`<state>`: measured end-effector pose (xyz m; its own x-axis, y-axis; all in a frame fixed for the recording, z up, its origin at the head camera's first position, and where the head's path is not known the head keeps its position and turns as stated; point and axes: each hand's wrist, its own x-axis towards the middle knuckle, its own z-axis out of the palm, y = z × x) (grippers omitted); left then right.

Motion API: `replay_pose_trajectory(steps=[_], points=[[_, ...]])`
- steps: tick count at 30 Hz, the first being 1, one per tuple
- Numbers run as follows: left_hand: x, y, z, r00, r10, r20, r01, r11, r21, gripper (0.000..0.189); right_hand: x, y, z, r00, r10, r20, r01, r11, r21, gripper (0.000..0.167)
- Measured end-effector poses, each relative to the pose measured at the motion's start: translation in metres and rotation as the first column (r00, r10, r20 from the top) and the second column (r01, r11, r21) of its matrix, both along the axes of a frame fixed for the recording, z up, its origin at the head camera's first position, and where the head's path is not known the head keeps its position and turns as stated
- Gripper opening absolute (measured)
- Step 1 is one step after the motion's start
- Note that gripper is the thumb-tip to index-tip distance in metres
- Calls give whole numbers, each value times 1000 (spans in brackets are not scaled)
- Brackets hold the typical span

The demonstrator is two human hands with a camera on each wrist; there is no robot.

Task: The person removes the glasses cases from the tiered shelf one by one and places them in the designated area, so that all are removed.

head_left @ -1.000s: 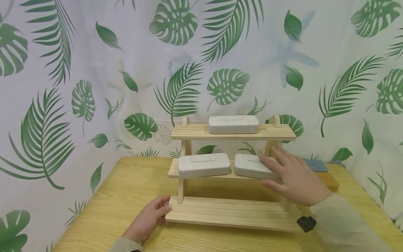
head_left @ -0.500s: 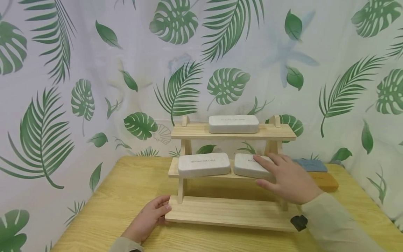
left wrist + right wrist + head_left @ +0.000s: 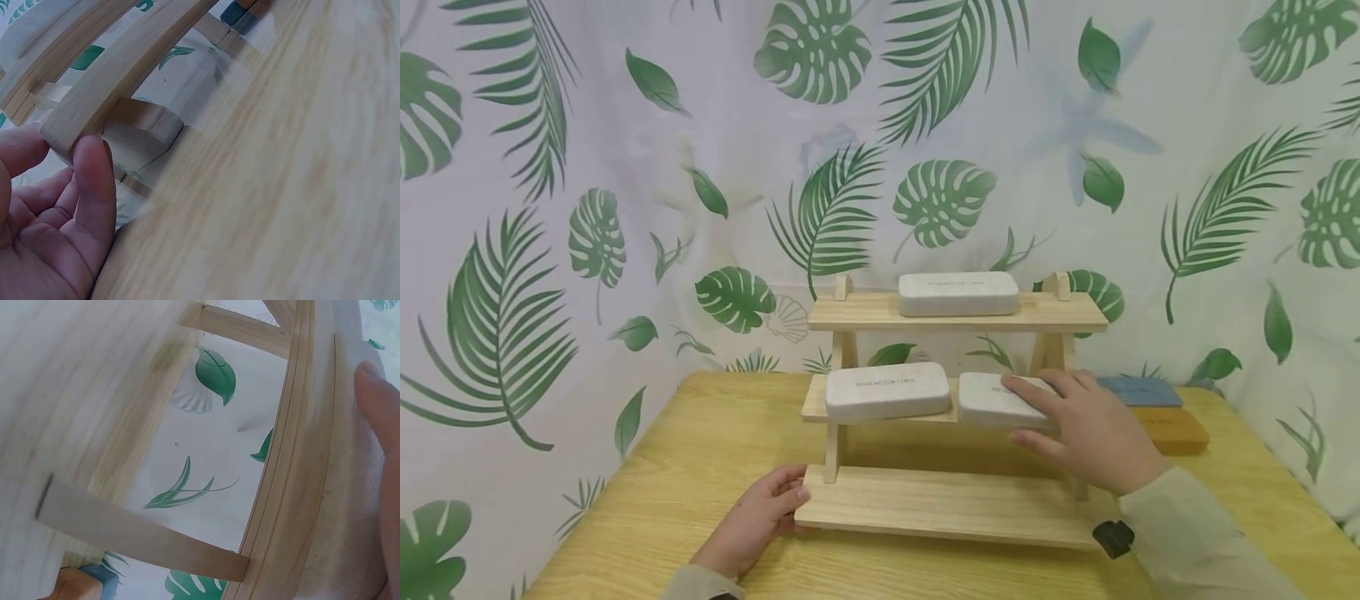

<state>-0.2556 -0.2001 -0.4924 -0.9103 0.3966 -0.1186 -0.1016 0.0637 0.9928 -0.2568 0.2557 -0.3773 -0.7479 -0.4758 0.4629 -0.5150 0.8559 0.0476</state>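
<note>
In the head view a three-tier wooden display stand (image 3: 943,504) stands on the table. My left hand (image 3: 756,517) pinches the left end of its bottom shelf; in the left wrist view the thumb (image 3: 94,187) presses against the shelf end (image 3: 81,122). On the right of the middle tier lies a white oblong case with rounded corners (image 3: 981,400). My right hand (image 3: 1082,433) holds this case by its right end, fingers over the top and thumb at the front. The case's right end is hidden behind the hand. In the right wrist view the thumb (image 3: 378,403) lies along the case (image 3: 347,519).
A second white case (image 3: 887,392) sits left on the middle tier, and a third white case (image 3: 958,294) on the top tier. Behind my right forearm, a blue case (image 3: 1142,390) and an orange case (image 3: 1172,429) lie on the table (image 3: 647,500). A leaf-patterned curtain (image 3: 700,125) hangs behind.
My right hand has moved slightly left and down onto the right-hand white case, whose front has shifted very little. The left hand stays at the stand's bottom shelf.
</note>
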Motion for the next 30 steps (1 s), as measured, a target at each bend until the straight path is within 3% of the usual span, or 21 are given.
replay_pose_trajectory(steps=[16, 30], points=[[0, -3, -5, 1000, -1, 3, 1, 1000, 21, 70, 6, -2, 0, 999, 46, -28, -46, 999, 7, 71], [1, 2, 0, 1000, 12, -6, -12, 1000, 15, 66, 17, 5, 1, 995, 80, -57, -81, 997, -11, 71]])
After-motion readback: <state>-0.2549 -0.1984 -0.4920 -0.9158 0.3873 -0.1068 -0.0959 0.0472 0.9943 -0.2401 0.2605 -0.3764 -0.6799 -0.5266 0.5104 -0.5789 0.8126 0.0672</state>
